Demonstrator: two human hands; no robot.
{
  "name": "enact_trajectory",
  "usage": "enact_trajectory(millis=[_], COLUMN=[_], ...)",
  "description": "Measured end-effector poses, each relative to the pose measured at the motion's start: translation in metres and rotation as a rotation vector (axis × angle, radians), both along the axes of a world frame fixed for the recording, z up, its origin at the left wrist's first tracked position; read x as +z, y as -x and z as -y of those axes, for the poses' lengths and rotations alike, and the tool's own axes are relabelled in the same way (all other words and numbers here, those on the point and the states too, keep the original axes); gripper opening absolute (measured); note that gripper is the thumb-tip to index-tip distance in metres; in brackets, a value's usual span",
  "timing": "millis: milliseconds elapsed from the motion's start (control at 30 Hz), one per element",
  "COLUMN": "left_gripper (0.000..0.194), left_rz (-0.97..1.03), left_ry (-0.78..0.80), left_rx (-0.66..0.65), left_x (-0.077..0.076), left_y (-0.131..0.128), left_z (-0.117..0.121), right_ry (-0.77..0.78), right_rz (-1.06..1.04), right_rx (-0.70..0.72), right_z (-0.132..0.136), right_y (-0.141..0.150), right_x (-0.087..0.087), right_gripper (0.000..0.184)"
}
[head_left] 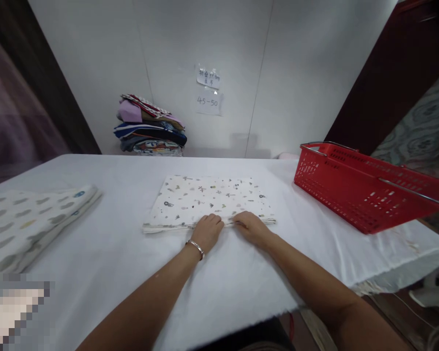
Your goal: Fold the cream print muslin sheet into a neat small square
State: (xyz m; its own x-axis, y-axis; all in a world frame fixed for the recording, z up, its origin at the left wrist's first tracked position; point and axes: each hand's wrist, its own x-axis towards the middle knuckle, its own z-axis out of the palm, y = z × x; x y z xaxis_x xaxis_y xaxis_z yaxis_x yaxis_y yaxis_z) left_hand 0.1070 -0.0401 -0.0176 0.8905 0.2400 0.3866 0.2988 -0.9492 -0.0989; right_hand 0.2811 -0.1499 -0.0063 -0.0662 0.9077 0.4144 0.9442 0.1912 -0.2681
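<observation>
A white folded cloth [214,197] printed with small grey, green and brown figures lies flat in the middle of the table. Its near edge shows several stacked layers. My left hand [208,233], with a silver bracelet at the wrist, has its fingers closed over this edge near the middle. Just to its right, my right hand [253,228] pinches the same edge, thumb and fingers together. Parts of the fingers on both hands are hidden. A small gap separates the two hands.
White fabric covers the table [117,273]. Another folded cloth [32,219] with grey patches lies at the left. A pile of folded fabrics [149,129] stands at the back wall. On the right sits a red basket [351,187] with metal handles. Paper signs [208,101] hang behind.
</observation>
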Motion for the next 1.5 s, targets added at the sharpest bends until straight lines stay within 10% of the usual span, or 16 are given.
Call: enact_trajectory(millis=[267,967,1100,1233,1367,1500], left_gripper=[0.016,0.015,0.011,0.009,0.008,0.011], left_rz=[0.022,0.013,-0.015,-0.045,-0.006,0.025], left_ry=[0.058,0.110,0.133,0.142,0.162,0.200], left_rx=[-0.012,0.001,-0.001,0.002,0.034,0.095], left_x=[-0.003,-0.003,-0.002,-0.003,-0.005,-0.005], left_y=[0.000,0.000,0.001,0.002,0.002,0.001], left_z=[-0.002,-0.001,0.002,0.003,0.005,0.006], right_ry=[0.275,0.365,0.248,0.039,0.066,0.121], right_rz=[-0.227,-0.313,0.002,0.066,0.057,0.127], right_rx=[-0.804,-0.860,-0.750,-0.282,0.081,0.156], right_z=[0.030,0.033,0.038,0.024,0.002,-0.018], right_y=[-0.087,-0.090,-0.073,-0.037,0.002,0.022], right_x=[0.026,0.005,0.012,0.014,0.011,0.007], right_gripper=[0.023,0.027,0.032,0.027,0.023,0.019])
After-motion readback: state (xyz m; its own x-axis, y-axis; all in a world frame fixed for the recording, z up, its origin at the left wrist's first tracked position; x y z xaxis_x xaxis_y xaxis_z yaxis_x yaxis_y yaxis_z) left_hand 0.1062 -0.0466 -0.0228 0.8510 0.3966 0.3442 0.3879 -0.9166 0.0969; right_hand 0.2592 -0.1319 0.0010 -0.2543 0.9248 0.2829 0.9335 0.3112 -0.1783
